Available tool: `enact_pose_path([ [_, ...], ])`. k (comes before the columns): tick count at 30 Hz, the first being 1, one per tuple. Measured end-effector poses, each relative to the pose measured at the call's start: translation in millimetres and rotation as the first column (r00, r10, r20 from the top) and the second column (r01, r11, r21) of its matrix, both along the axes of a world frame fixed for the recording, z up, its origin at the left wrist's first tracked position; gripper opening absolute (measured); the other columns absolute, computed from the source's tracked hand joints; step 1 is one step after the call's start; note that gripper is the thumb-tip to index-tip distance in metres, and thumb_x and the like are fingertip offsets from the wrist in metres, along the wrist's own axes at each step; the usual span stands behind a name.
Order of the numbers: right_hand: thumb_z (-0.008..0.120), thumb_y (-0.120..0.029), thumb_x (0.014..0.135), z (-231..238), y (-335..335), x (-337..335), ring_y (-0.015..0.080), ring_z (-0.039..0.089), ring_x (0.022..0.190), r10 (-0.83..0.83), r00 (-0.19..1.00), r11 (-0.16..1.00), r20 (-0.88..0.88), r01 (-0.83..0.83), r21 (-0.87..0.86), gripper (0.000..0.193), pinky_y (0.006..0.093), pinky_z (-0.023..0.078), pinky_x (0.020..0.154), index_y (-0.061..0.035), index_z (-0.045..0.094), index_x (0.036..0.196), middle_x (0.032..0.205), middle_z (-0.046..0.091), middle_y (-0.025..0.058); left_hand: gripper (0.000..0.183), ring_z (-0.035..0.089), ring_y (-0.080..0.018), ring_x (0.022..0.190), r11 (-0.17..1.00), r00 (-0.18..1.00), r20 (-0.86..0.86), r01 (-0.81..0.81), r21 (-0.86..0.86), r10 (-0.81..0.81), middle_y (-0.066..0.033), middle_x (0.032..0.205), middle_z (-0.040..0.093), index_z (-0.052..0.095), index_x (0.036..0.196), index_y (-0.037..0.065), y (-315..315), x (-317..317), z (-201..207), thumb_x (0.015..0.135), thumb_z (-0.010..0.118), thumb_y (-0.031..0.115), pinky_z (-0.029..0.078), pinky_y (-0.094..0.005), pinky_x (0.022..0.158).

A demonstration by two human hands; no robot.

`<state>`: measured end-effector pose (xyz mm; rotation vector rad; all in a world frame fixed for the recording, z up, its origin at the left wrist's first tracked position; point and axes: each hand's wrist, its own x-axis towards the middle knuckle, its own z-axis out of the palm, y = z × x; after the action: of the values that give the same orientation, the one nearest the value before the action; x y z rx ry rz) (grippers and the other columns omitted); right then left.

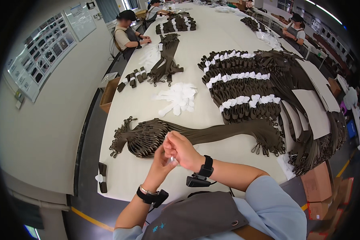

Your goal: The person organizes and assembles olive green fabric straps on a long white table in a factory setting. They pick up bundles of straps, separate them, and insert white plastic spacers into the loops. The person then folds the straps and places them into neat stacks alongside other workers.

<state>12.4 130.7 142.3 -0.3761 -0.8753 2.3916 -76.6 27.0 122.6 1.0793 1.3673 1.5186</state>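
My left hand (159, 165) and my right hand (181, 151) meet above the near part of the table, both with fingers closed. A small white piece (172, 159) shows between them, mostly hidden by the fingers. Just beyond lies a long bundle of dark brown straps (228, 133), with metal snap hooks at its ends and a bulging left part. Farther off is a loose pile of white tags (181, 98). By the table's left edge rests one folded strap (103, 178) with a white band around it.
Rows of folded, white-banded straps (244, 86) fill the table's right middle, beside loose straps and pale boards (312, 114). More straps (164, 60) lie farther left. Cardboard boxes (317, 182) stand at the lower right. Co-workers (127, 34) work along the table (216, 32).
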Motion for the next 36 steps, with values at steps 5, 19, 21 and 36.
enact_pose_path([
  [5, 0.039, -0.019, 0.101, -12, 20, -3, 0.0113, 0.037, 0.069, -0.262, 0.954, 0.958, -0.148, 0.276, 0.079, 0.017, 0.0277, 0.038, 0.072, -0.0096, 0.043, 0.088, 0.081, 0.043, 0.0016, 0.029, 0.052, -0.0124, 0.054, 0.953, 0.979, 0.155, 0.169, -0.253, -0.132, 0.0008, 0.065, 0.047, 0.045, 0.120, 0.000, -10, 6, -17, 0.098, 0.052, 0.018, 0.040, -0.0267, 0.050],
  [19, 0.045, -0.022, 0.100, -23, 37, 67, 0.0085, 0.046, 0.073, 0.448, 0.756, 0.538, 0.478, -0.655, 0.531, 0.027, 0.0242, 0.043, 0.068, -0.0024, 0.062, 0.106, 0.085, 0.054, -0.0005, 0.010, 0.057, -0.0243, 0.060, 0.984, 0.675, -0.717, -0.085, 0.156, 0.172, -0.0126, 0.070, 0.059, 0.067, 0.091, -0.001, -1, -42, 11, 0.082, 0.065, 0.000, 0.045, -0.0315, 0.055],
  [21, 0.046, -0.021, 0.099, -12, 28, 65, 0.0088, 0.047, 0.073, 0.427, 0.844, 0.609, 0.323, -0.533, 0.588, 0.027, 0.0245, 0.043, 0.068, -0.0030, 0.063, 0.110, 0.084, 0.054, -0.0015, 0.009, 0.056, -0.0274, 0.060, 0.986, 0.730, -0.665, -0.081, 0.145, 0.158, -0.0138, 0.071, 0.057, 0.066, 0.091, -0.002, 2, -37, -3, 0.082, 0.065, 0.000, 0.044, -0.0332, 0.055],
  [36, 0.053, -0.017, 0.093, -36, 18, 71, 0.0241, 0.048, 0.083, 0.315, 0.843, 0.247, 0.437, -0.517, 0.820, 0.027, 0.0347, 0.042, 0.075, -0.0039, 0.056, 0.117, 0.092, 0.049, 0.0108, 0.012, 0.057, -0.0231, 0.060, 0.979, 0.715, -0.699, 0.119, 0.168, 0.033, -0.0103, 0.076, 0.059, 0.062, 0.094, 0.000, 2, -14, -15, 0.083, 0.058, -0.003, 0.047, -0.0338, 0.054],
])
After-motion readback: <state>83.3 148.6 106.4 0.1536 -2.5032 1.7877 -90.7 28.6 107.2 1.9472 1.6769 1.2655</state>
